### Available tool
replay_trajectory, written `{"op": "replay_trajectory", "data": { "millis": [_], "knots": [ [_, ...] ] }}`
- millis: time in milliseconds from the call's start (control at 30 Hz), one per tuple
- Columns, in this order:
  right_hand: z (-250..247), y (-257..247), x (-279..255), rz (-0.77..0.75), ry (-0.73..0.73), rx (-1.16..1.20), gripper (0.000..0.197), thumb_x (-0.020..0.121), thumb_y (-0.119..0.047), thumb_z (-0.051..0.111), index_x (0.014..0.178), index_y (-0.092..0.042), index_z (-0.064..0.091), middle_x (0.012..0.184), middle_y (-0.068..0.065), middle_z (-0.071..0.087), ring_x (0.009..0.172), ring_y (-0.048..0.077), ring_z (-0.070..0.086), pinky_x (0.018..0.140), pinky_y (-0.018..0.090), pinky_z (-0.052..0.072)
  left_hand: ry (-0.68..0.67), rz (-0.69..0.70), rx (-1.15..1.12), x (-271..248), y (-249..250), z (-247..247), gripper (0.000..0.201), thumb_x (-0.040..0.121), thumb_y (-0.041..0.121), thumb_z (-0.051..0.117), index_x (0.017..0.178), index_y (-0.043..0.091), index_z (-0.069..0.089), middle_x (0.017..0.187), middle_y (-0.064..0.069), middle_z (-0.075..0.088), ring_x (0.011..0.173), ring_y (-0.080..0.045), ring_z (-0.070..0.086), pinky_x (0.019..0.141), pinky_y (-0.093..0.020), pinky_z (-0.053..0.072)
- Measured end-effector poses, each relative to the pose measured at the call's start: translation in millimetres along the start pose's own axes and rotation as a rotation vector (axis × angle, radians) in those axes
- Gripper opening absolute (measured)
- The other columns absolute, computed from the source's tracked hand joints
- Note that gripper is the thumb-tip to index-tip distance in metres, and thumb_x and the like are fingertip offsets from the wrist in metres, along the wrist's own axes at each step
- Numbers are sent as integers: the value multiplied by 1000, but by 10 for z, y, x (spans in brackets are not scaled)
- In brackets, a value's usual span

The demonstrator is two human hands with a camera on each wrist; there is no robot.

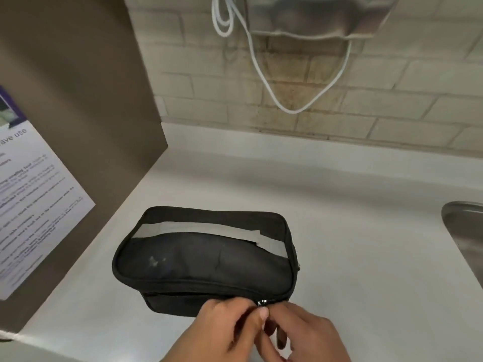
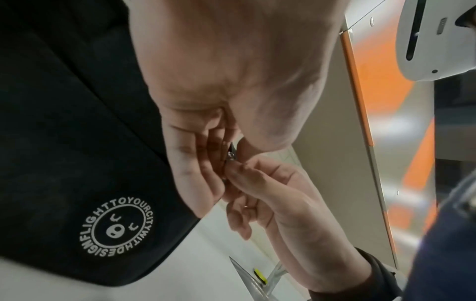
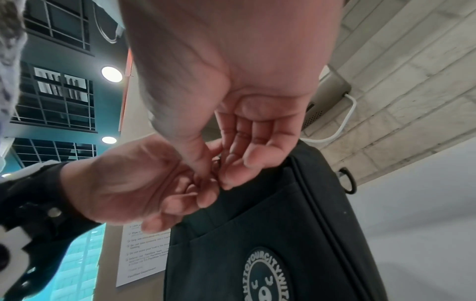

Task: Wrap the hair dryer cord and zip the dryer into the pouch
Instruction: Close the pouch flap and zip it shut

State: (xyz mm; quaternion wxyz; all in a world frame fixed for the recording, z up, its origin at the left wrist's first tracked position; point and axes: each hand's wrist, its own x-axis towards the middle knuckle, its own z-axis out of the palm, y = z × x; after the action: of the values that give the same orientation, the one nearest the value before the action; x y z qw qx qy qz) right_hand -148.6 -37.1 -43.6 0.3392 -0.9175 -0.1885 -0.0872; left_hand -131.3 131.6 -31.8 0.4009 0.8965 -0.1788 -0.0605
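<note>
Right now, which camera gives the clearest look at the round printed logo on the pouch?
The left wrist view: the logo shows whole on the pouch, its ring of lettering legible. The right wrist view cuts it off at the bottom edge. The head view shows only the pouch's top, no logo.

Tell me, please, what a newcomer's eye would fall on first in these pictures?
First, the black pouch with its grey stripe, lying on the pale counter. At its near edge the left hand and right hand meet, both pinching at the small metal zipper pull. Above, a white cable hangs in a loop against the tiled wall.
</note>
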Motion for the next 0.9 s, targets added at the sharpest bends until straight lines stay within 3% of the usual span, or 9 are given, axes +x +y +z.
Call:
{"op": "replay_trajectory", "data": {
  "millis": [100, 233, 333, 433, 500, 567, 667, 833, 900],
  "knots": [
    [-80, 67, 22, -17, -109, -7, 15, 69, -52, 64, 77, -41, 60, 67, -24, 50, 46, -4, 42, 47, -4, 27, 2, -15, -4, -6, -3, 24, 17, 91, 41, 58, 75, 38, 61, 63, 28, 57, 69, 8, 59, 58, -3, 37],
    [-185, 153, 39, -106, -187, 2, 18, 75, -52, 66, 91, -46, 60, 79, -27, 51, 55, -5, 50, 52, -7, 27, 36, -2, -6, -20, -44, 56, 28, 88, 48, 51, 84, 24, 65, 71, 14, 63, 72, 1, 62, 62, -4, 40],
    [-216, 160, 65, -199, 6, 44, 13, 74, -32, 71, 85, -38, 68, 75, -20, 60, 58, -5, 50, 60, -5, 31, 36, 49, 51, -52, -80, 76, 42, 81, 52, 37, 85, 21, 64, 78, 6, 68, 76, -8, 64, 66, -10, 45],
    [-162, 227, 129, -285, 232, -63, 10, 70, -20, 79, 80, -21, 77, 81, -6, 72, 65, 12, 59, 61, 13, 45, 15, 112, 169, -60, -100, 54, 23, 81, 41, 45, 76, 22, 57, 67, 5, 63, 63, -8, 60, 57, -7, 36],
    [-85, 298, 186, -340, 242, -175, 13, 69, -19, 81, 82, -17, 79, 87, 1, 75, 70, 22, 59, 64, 23, 49, -16, 139, 218, -60, -90, 4, 7, 78, 30, 54, 73, 25, 52, 58, 8, 58, 52, -6, 56, 50, -6, 33],
    [-39, 372, 239, -386, 256, -243, 10, 68, -14, 81, 78, -16, 79, 81, 2, 76, 72, 23, 54, 59, 30, 51, -35, 161, 252, -73, -108, -30, 7, 78, 26, 57, 73, 25, 52, 57, 8, 57, 50, -6, 55, 48, -11, 42],
    [-80, 395, 271, -418, 279, -280, 3, 68, -14, 78, 69, -16, 79, 71, 0, 74, 70, 20, 49, 55, 29, 48, -21, 109, 341, -112, -198, -146, 10, 84, 30, 53, 77, 25, 56, 64, 4, 60, 59, -12, 57, 58, -20, 50],
    [-216, 455, 281, -450, 260, -375, 12, 69, -21, 71, 60, -19, 78, 61, -4, 71, 67, 17, 44, 61, 24, 41, -28, 162, 466, -317, -464, -634, 6, 76, 26, 60, 76, 29, 56, 65, 13, 59, 55, -6, 56, 64, -15, 52],
    [-230, 430, 288, -422, 238, -390, 13, 69, -21, 69, 61, -20, 79, 61, -6, 72, 66, 15, 43, 60, 25, 39, -33, 144, 464, -403, -590, -856, 19, 80, 25, 63, 75, 29, 46, 62, 8, 51, 51, -9, 50, 56, -18, 50]
  ]
}}
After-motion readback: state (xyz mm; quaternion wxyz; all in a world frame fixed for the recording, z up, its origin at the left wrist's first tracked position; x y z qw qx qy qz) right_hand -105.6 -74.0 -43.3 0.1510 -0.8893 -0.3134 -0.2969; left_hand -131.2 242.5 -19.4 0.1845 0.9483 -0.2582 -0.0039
